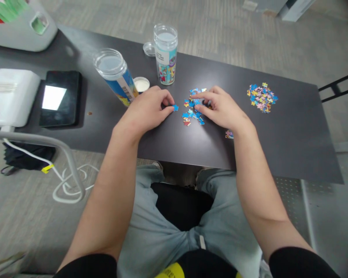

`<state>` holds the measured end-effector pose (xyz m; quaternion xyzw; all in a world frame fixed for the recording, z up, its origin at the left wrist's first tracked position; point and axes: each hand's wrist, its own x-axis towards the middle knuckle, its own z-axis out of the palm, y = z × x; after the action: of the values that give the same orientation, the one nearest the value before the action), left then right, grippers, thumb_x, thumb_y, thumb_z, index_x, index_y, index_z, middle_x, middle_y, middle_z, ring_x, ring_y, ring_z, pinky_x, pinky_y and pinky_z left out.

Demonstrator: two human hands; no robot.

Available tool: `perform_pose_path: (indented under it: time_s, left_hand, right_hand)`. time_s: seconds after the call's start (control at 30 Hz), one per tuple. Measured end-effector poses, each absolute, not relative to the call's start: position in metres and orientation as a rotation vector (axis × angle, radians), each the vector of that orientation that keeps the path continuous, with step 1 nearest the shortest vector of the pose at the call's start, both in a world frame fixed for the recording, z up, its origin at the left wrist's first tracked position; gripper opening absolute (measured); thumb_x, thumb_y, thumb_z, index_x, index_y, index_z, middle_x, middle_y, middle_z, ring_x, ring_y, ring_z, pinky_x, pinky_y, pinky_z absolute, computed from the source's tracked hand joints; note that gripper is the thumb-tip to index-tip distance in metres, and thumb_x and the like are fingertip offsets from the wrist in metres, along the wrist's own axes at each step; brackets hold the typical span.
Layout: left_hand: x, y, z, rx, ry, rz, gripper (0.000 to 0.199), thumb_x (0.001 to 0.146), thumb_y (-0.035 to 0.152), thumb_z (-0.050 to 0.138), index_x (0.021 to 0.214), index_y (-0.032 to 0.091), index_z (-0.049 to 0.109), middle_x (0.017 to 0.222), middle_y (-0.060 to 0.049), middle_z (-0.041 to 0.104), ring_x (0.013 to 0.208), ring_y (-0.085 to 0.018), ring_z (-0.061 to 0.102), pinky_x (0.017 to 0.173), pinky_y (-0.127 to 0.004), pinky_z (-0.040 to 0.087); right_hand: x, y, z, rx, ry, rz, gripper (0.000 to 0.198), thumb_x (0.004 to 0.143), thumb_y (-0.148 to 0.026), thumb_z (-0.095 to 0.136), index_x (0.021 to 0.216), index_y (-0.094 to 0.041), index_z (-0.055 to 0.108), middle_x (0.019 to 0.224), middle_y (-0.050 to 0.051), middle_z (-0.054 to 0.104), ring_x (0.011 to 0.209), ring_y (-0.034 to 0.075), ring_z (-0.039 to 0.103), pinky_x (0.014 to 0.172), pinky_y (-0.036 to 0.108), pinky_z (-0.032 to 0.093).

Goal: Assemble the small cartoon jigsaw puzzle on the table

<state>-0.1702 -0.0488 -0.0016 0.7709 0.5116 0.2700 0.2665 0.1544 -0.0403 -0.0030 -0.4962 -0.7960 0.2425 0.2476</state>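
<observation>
The left hand (151,110) pinched a blue jigsaw piece (175,108) beside the central pile (191,114), the right hand (224,109) overlay it, grip indeterminate, and work appeared unfinished, the outer pile (261,98) untouched on the tabletop (168,141).

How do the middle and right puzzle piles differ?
The middle pile looks mostly blue; the right pile mixes pink, yellow and blue. The right hand partly covers the middle pile; the right pile is uncovered. The middle pile is looser, the right pile bunched. Both are puzzle pieces on the dark table.
</observation>
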Motion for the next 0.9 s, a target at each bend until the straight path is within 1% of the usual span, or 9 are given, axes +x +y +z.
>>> perform_pose_path:
  time_s: [0.17, 0.3, 0.4, 0.5, 0.6, 0.7, 0.77, 0.83, 0.9]
  left_hand:
    - [-0.164, -0.048, 0.000, 2.090, 1.327, 0.721, 0.012, 0.100, 0.031, 0.098, 0.109, 0.034, 0.089, 0.106, -0.004, 0.083, 0.105, -0.032, 0.077, 0.100, -0.046, 0.063]
    - [-0.151, -0.048, 0.006, 2.157, 1.332, 0.629, 0.012, 0.104, 0.025, 0.089, 0.114, 0.031, 0.089, 0.113, -0.005, 0.086, 0.106, -0.031, 0.080, 0.097, -0.043, 0.061]
    - [-0.137, -0.046, 0.010, 2.179, 1.358, 0.582, 0.010, 0.110, 0.022, 0.084, 0.114, 0.030, 0.089, 0.115, -0.006, 0.089, 0.108, -0.031, 0.081, 0.098, -0.043, 0.061]
    - [-0.122, -0.037, 0.010, 2.166, 1.381, 0.635, 0.013, 0.114, 0.020, 0.080, 0.115, 0.029, 0.090, 0.112, -0.006, 0.089, 0.110, -0.031, 0.082, 0.101, -0.044, 0.062]
    - [-0.107, -0.020, 0.002, 2.163, 1.376, 0.728, 0.012, 0.114, 0.019, 0.086, 0.122, 0.027, 0.091, 0.119, -0.009, 0.087, 0.116, -0.033, 0.081, 0.107, -0.046, 0.063]
    - [-0.096, 0.001, -0.012, 2.148, 1.366, 0.804, 0.020, 0.110, 0.025, 0.094, 0.130, 0.029, 0.091, 0.131, -0.012, 0.083, 0.123, -0.036, 0.079, 0.112, -0.049, 0.063]
    - [-0.092, 0.012, -0.023, 2.137, 1.369, 0.844, 0.023, 0.108, 0.031, 0.096, 0.131, 0.032, 0.092, 0.137, -0.012, 0.081, 0.125, -0.037, 0.078, 0.113, -0.052, 0.063]
    - [-0.088, 0.022, -0.031, 2.128, 1.383, 0.874, 0.021, 0.105, 0.037, 0.097, 0.126, 0.034, 0.093, 0.137, -0.012, 0.080, 0.125, -0.039, 0.077, 0.111, -0.054, 0.063]
    - [-0.086, 0.030, -0.037, 2.111, 1.413, 0.891, 0.019, 0.100, 0.041, 0.099, 0.117, 0.035, 0.092, 0.131, -0.012, 0.079, 0.125, -0.040, 0.076, 0.109, -0.056, 0.062]
  right_hand:
    - [0.159, -0.039, -0.005, -1.301, -2.208, 0.703, 0.031, 0.113, -0.037, 0.089, 0.142, -0.039, 0.099, 0.122, 0.011, 0.077, 0.120, 0.039, 0.078, 0.121, 0.059, 0.068]
    - [0.166, -0.039, -0.005, -1.236, -2.251, 0.702, 0.028, 0.117, -0.042, 0.088, 0.141, -0.036, 0.100, 0.121, 0.010, 0.074, 0.111, 0.036, 0.076, 0.113, 0.055, 0.068]
    - [0.171, -0.042, -0.005, -1.213, -2.289, 0.676, 0.026, 0.118, -0.044, 0.087, 0.138, -0.035, 0.100, 0.119, 0.010, 0.073, 0.106, 0.034, 0.072, 0.111, 0.055, 0.067]
    - [0.180, -0.047, -0.003, -1.195, -2.279, 0.667, 0.024, 0.118, -0.043, 0.087, 0.137, -0.035, 0.100, 0.117, 0.009, 0.071, 0.103, 0.033, 0.071, 0.108, 0.055, 0.067]
    - [0.192, -0.055, 0.001, -1.202, -2.237, 0.649, 0.026, 0.116, -0.041, 0.086, 0.137, -0.033, 0.099, 0.117, 0.008, 0.071, 0.096, 0.030, 0.069, 0.102, 0.054, 0.067]
    - [0.208, -0.063, 0.007, -1.274, -2.217, 0.653, 0.028, 0.115, -0.041, 0.085, 0.138, -0.031, 0.097, 0.117, 0.008, 0.072, 0.089, 0.027, 0.063, 0.095, 0.052, 0.066]
    - [0.220, -0.068, 0.011, -1.333, -2.211, 0.687, 0.028, 0.116, -0.041, 0.085, 0.140, -0.029, 0.096, 0.119, 0.010, 0.073, 0.089, 0.027, 0.060, 0.095, 0.052, 0.066]
    - [0.232, -0.073, 0.015, -1.390, -2.203, 0.728, 0.027, 0.119, -0.043, 0.085, 0.141, -0.030, 0.093, 0.124, 0.012, 0.074, 0.092, 0.028, 0.059, 0.099, 0.055, 0.066]
    - [0.244, -0.077, 0.018, -1.437, -2.189, 0.751, 0.027, 0.120, -0.046, 0.084, 0.141, -0.032, 0.092, 0.127, 0.013, 0.075, 0.098, 0.031, 0.059, 0.102, 0.059, 0.066]
